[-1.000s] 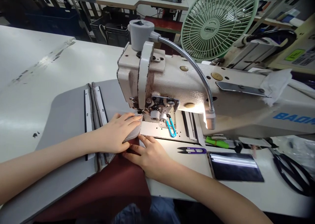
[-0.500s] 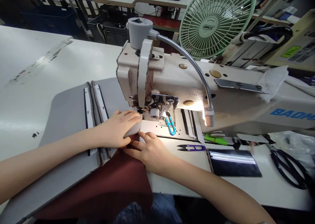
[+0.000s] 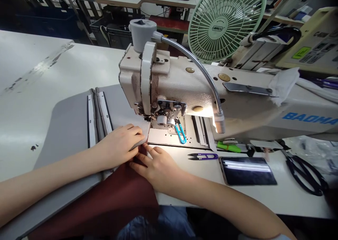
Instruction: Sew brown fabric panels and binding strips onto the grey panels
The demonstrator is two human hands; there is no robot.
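Note:
A grey padded fabric panel (image 3: 70, 127) lies partly under the needle area of a sewing machine (image 3: 182, 78). My left hand (image 3: 120, 145) is closed on the panel's near right edge, thumb below and fingers curled on top. Dark red fabric (image 3: 124, 197) hangs beneath the panel and over the table's front edge. At the same edge, my right hand (image 3: 160, 168) pinches the red fabric, its fingertips close to my left thumb. White strips with dark edging (image 3: 105, 111) run beside a seam on the panel. My fingers partly hide where the layers meet.
Blue thread snips (image 3: 181, 131) lie on the machine bed. Purple snips (image 3: 203, 156), a phone (image 3: 248, 171) and black-handled scissors (image 3: 306, 173) lie on the table to the right. A green fan (image 3: 224, 25) stands behind the machine, whose bent lamp (image 3: 219, 122) shines downward.
My left hand has slid back toward me along the panel's edge, baring more grey fabric near the needle. My right hand stays close to it. The whole view has shifted slightly.

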